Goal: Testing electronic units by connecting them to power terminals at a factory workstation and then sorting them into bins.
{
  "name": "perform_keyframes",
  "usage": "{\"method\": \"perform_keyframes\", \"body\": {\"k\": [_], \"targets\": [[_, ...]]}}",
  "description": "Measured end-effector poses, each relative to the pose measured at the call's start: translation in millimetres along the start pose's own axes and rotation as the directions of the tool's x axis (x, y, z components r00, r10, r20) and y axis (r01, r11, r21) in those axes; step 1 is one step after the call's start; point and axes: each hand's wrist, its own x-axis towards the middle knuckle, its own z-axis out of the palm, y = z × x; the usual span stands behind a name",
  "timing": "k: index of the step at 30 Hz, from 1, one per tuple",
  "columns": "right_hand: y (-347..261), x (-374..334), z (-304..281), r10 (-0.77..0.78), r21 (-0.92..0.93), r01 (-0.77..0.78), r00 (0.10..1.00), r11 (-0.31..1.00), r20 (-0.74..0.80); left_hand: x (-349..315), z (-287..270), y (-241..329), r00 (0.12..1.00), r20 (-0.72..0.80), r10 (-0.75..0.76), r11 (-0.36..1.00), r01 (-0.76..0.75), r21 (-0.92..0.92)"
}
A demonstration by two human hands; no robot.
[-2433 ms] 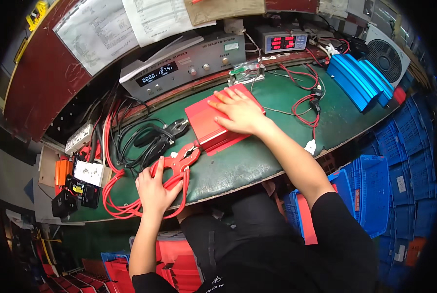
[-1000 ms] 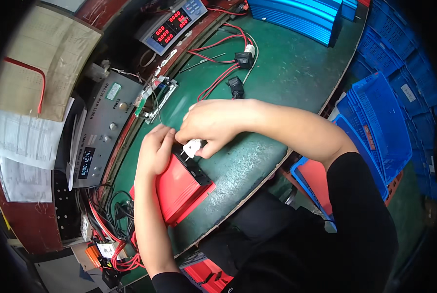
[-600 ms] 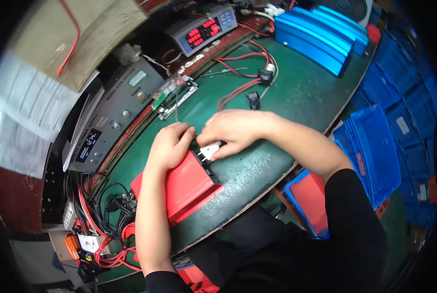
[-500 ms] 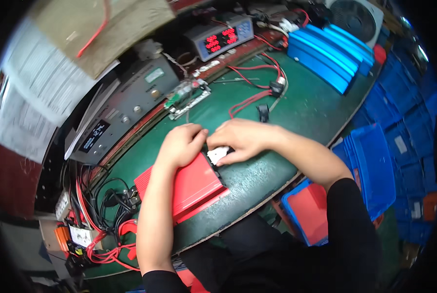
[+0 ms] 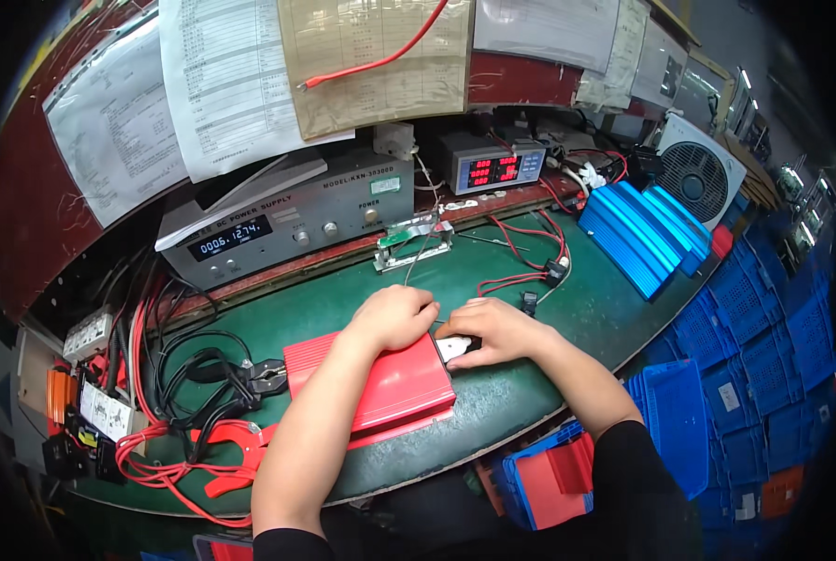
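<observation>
A red ribbed metal case [image 5: 404, 388] lies on the green bench top in front of me. My left hand [image 5: 394, 318] is closed over its far edge, fingers curled at the corner. At the right end of the case, my right hand [image 5: 493, 332] pinches a white plug [image 5: 452, 349] between thumb and fingers. The plug is against the end panel, but the contact itself is hidden by my fingers. A black clamp [image 5: 268, 376] meets the left end of the case. Below it, beside my left forearm, lies a red clamp [image 5: 235, 453] with red cable.
A grey power supply [image 5: 287, 220] and a meter with red digits [image 5: 494, 168] stand along the back. A small circuit board [image 5: 413, 243] lies before them. Blue ribbed cases [image 5: 637, 238] and a fan [image 5: 700, 173] are at back right. Blue crates [image 5: 735, 374] are stacked beyond the bench's right edge.
The whole view has turned and shifted, so the bench's back shows more level. Both hands keep their places on the red case and the white plug.
</observation>
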Motion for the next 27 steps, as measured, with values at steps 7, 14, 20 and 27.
{"method": "perform_keyframes", "body": {"k": [7,14,20,27], "targets": [[1.6,0.0,4.6,-0.024,0.026,0.025,0.998,0.999,-0.051,-0.6,-0.6,0.6,1.0,0.0,-0.02,1.0,0.02,-0.001],[2.0,-0.4,6.5,0.031,0.064,-0.03,1.0,0.998,-0.007,-0.8,-1.1,1.8,1.0,0.013,-0.024,1.0,0.024,-0.012],[2.2,-0.7,7.9,0.042,0.081,-0.042,0.999,0.996,-0.006,-1.0,-2.8,3.5,1.0,0.017,-0.019,1.0,0.019,-0.024],[2.3,-1.3,7.4,0.023,0.056,-0.022,0.999,0.998,-0.026,-0.2,-3.6,4.8,1.0,0.003,-0.026,1.0,0.026,-0.01]]}}
